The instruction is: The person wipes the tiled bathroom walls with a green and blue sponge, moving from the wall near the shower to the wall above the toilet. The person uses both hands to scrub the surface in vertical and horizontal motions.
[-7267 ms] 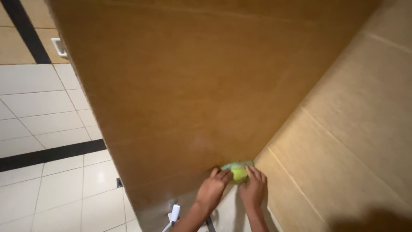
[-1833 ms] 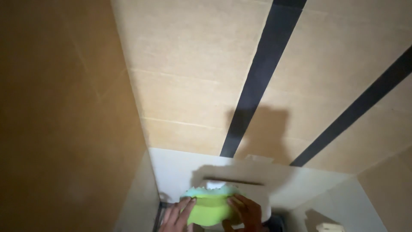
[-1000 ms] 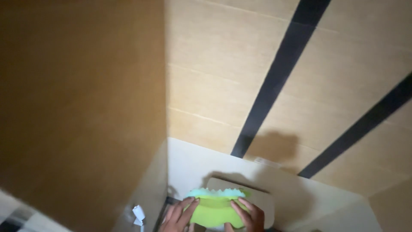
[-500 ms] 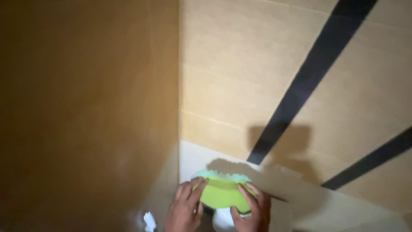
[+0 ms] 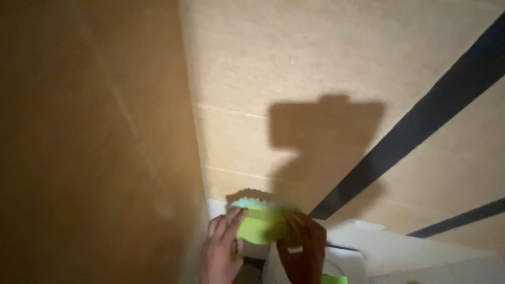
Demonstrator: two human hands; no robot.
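Observation:
A bright green cloth (image 5: 261,222) with a pale scalloped upper edge is held up between both my hands, low in the view near the corner of two walls. My left hand (image 5: 221,253) grips its left side with the fingers pointing up. Holding its right side is my right hand (image 5: 301,249), which is in shadow. Another bit of green (image 5: 333,279) shows at the bottom edge below my right hand.
A brown panel wall (image 5: 89,137) fills the left. A beige tiled wall (image 5: 326,79) with black diagonal stripes (image 5: 415,131) stands ahead, carrying my shadow. A white ledge or fixture (image 5: 389,250) lies at the bottom right.
The view has swung from the brown panel toward the tiled corner. Both hands with the green cloth have risen and come closer to the wall over the last second.

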